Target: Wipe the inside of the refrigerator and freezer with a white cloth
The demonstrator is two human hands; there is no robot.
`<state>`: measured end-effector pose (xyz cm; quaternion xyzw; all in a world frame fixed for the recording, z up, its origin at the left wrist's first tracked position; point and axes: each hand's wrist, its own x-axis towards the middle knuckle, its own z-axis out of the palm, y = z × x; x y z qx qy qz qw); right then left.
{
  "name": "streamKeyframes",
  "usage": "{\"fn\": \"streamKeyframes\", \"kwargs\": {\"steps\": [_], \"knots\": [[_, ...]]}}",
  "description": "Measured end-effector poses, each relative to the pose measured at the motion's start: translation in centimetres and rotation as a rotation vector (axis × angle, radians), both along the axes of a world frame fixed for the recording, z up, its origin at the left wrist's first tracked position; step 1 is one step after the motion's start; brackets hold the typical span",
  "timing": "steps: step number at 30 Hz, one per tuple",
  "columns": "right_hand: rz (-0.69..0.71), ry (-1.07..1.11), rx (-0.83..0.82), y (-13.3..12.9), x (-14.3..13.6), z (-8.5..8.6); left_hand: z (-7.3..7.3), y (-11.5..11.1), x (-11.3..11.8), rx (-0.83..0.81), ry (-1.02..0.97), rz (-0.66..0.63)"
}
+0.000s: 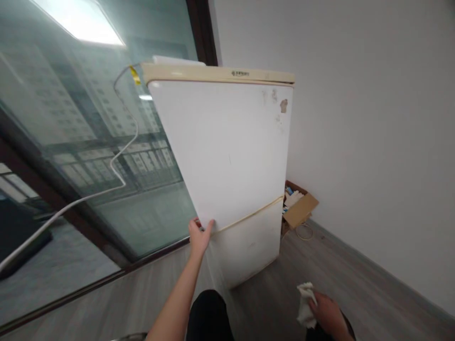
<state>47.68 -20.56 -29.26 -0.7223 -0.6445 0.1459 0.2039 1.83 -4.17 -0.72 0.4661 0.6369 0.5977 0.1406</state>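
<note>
A white two-door refrigerator (227, 151) with a cream top edge stands in front of me. My left hand (199, 236) grips the lower left corner of its upper door, the thumb on the front face and the fingers curled round the side edge. Dark smudges and a brown patch (283, 105) mark the upper right of that door. Low on the right, apart from the refrigerator, my right hand (329, 312) is closed round a crumpled white cloth (305, 305).
An open cardboard box (302, 210) with assorted items sits beside the refrigerator, near the white wall (373, 118). A white cable (81, 200) runs from the refrigerator's top across the left side. Glass sliding doors (106, 118) with dark frames stand behind and to the left.
</note>
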Motion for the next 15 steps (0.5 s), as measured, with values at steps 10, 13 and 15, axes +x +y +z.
{"fn": "streamKeyframes", "kwargs": {"steps": [10,13,15], "knots": [[0.023,0.135,-0.031,-1.5,1.6,-0.6,-6.6,-12.8,0.4,-0.261,-0.083,-0.457],[-0.034,0.23,-0.009,-2.7,3.0,-1.3,-7.3,-10.6,-0.4,-0.257,-0.096,-0.363],[-0.104,0.319,0.016,-3.5,3.6,-0.9,-7.6,-8.4,-0.9,-0.268,-0.101,-0.295]]}}
